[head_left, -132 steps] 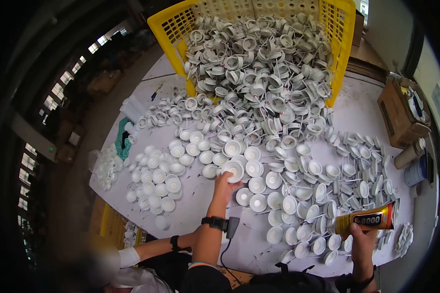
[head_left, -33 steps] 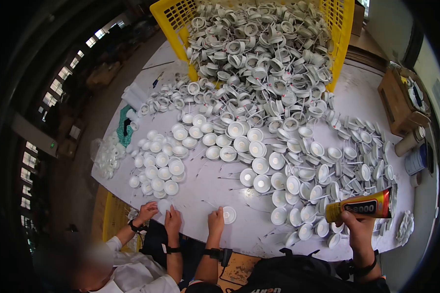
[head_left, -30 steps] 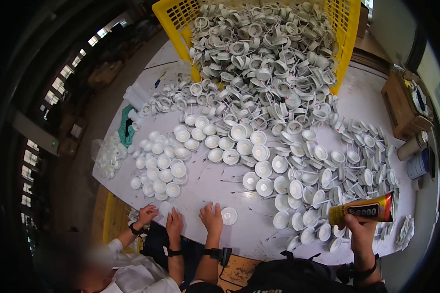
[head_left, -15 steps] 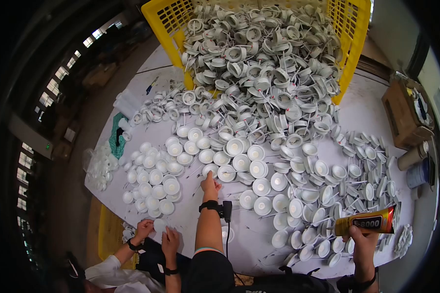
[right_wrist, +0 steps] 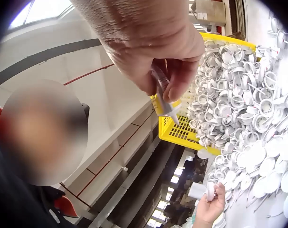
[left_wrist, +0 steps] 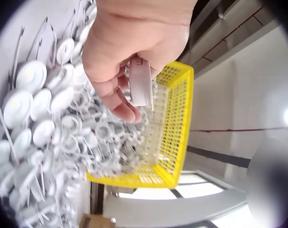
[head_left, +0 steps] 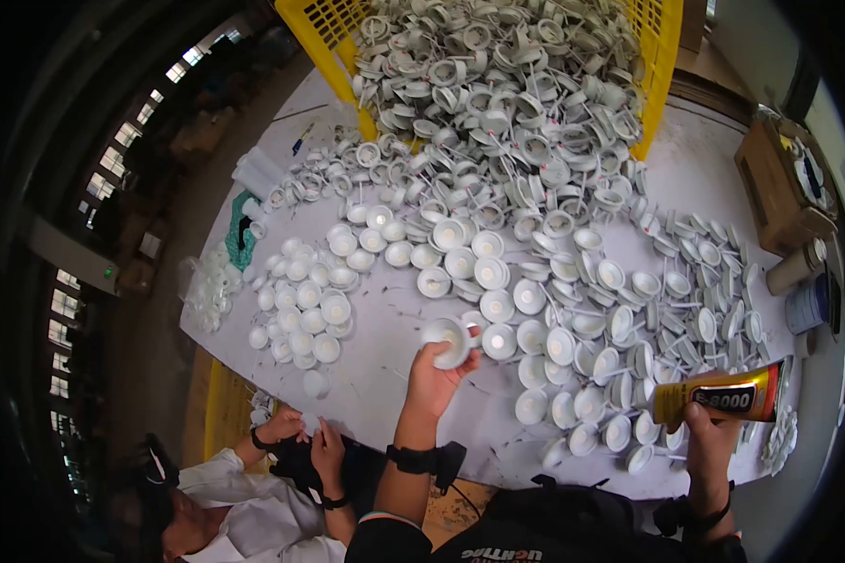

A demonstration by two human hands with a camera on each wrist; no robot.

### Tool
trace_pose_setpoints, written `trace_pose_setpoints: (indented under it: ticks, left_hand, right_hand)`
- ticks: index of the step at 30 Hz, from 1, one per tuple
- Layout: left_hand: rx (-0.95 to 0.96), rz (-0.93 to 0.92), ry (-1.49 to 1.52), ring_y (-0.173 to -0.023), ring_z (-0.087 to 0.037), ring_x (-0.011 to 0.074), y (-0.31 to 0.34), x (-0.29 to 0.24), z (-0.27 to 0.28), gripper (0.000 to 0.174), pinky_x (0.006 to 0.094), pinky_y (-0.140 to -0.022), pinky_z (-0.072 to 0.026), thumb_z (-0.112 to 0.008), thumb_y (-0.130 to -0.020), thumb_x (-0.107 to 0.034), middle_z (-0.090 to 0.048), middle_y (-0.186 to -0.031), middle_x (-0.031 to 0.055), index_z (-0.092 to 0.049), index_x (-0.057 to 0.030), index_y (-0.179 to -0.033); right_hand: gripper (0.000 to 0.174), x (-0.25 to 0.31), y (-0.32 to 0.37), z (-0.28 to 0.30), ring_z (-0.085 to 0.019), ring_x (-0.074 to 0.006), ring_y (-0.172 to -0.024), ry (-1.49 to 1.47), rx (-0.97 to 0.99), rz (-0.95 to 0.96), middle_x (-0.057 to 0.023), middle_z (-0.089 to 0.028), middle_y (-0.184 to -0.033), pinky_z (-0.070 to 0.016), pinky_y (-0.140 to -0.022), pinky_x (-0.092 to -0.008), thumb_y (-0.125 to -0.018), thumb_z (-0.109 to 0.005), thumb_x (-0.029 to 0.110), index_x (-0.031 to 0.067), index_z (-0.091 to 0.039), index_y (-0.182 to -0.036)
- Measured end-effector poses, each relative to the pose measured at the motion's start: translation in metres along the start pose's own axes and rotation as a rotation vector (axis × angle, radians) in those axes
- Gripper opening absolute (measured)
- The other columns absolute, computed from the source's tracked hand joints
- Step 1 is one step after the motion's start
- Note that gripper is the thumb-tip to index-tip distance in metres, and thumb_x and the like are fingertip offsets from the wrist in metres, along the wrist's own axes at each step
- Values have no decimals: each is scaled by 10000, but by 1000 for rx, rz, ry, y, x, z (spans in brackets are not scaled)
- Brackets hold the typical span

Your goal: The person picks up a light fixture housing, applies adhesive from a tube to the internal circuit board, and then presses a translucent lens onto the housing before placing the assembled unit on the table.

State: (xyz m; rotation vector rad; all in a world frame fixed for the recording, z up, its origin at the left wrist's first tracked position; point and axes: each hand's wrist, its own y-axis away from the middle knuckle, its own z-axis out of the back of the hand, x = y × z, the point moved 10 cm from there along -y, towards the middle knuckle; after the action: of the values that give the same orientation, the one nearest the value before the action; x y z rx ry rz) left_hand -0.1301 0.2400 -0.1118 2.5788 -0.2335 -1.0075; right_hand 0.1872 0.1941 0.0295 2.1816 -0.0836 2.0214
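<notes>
My left hand (head_left: 437, 383) grips a white round fitting (head_left: 447, 343) by its rim above the table, its cupped side facing up. A second small white part shows by the fingertips; how it joins the fitting I cannot tell. In the left wrist view the fingers of the hand (left_wrist: 134, 47) curl round the fitting's side (left_wrist: 140, 84). My right hand (head_left: 712, 448) holds a yellow, black and red glue tube (head_left: 723, 398) over the fittings at the right. The right wrist view shows the hand (right_wrist: 155, 47) pinching the tube, nozzle (right_wrist: 173, 116) pointing down.
A yellow crate (head_left: 662, 84) heaped with white fittings stands at the back, spilling onto the table (head_left: 385, 394). Rows of fittings (head_left: 560, 345) lie to the right, a cluster (head_left: 308, 319) to the left. Another person's hands (head_left: 327, 455) hold a small part. A cardboard box (head_left: 777, 192) stands at the right.
My left hand, which was at the middle rows with a finger out, has come back towards me and now grips a fitting. The single fitting near the front edge no longer shows there. My right hand keeps the tube.
</notes>
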Motion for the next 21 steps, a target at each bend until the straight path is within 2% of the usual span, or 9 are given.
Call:
trace_pose_setpoints:
  ticks: [1,3,4,6,8,11,14,18,21]
  left_hand:
    - [-9,19,5,-684,-509,207,17,10,-16,390,302,-597,-444,-384,-740,-177,-466,-1022,206,-366,-36,-1103]
    - [222,118,46,-704,-503,227,48,36,-72,472,315,-602,-423,-332,-787,-279,-438,-1061,223,-287,-59,-1202]
    - [235,150,62,-704,-503,227,62,47,-91,472,315,-602,-423,-332,-787,-279,-438,-1061,223,-287,-59,-1202]
    - [310,266,218,-751,-491,248,86,73,-130,531,340,-638,-404,-261,-810,-393,-412,-1082,239,-232,-89,-1244]
    - [439,335,251,-818,-476,257,103,98,-158,558,372,-680,-391,-212,-820,-433,-403,-1107,220,-228,-69,-1242]
    - [319,403,192,-958,-444,267,120,123,-165,516,397,-729,-387,-208,-842,-363,-365,-1178,145,-223,-23,-1230]
    - [362,478,195,-1017,-418,283,133,134,-178,512,422,-790,-373,-227,-839,-358,-342,-1193,146,-213,-29,-1231]
    - [419,455,186,-1067,-381,299,133,131,-179,532,433,-843,-347,-254,-833,-388,-325,-1206,152,-215,-34,-1227]
    - [439,467,186,-1087,-360,306,137,132,-179,539,435,-873,-323,-279,-829,-393,-317,-1213,154,-222,-30,-1223]
  right_hand:
    - [342,7,3,2,-499,-128,-495,-10,1,32,-69,-477,-705,-420,-443,-220,-654,-628,209,-14,-442,-836]
    - [338,19,10,9,-496,-130,-502,-29,3,98,-76,-465,-749,-421,-430,-215,-656,-624,204,-20,-448,-837]
    - [292,20,13,10,-506,-145,-581,-59,40,50,-74,-471,-766,-429,-505,-239,-653,-618,174,-9,-469,-826]
    - [248,36,19,19,-502,-170,-694,101,78,246,-75,-491,-794,-414,-606,-278,-642,-626,134,4,-499,-810]
    - [220,44,23,11,-474,-182,-801,99,206,225,-77,-512,-846,-378,-687,-297,-635,-633,104,26,-529,-813]
    - [225,54,28,4,-462,-174,-839,186,263,247,-63,-532,-878,-365,-720,-278,-653,-628,72,55,-540,-860]
    - [243,59,29,2,-471,-167,-762,284,221,283,-74,-563,-797,-371,-683,-291,-648,-637,189,39,-524,-802]
    - [231,62,32,-1,-483,-166,-764,412,251,377,-68,-557,-799,-376,-691,-287,-644,-639,145,45,-510,-807]
    - [220,59,31,-1,-486,-165,-763,345,221,323,-69,-553,-801,-380,-692,-285,-642,-638,125,50,-506,-800]
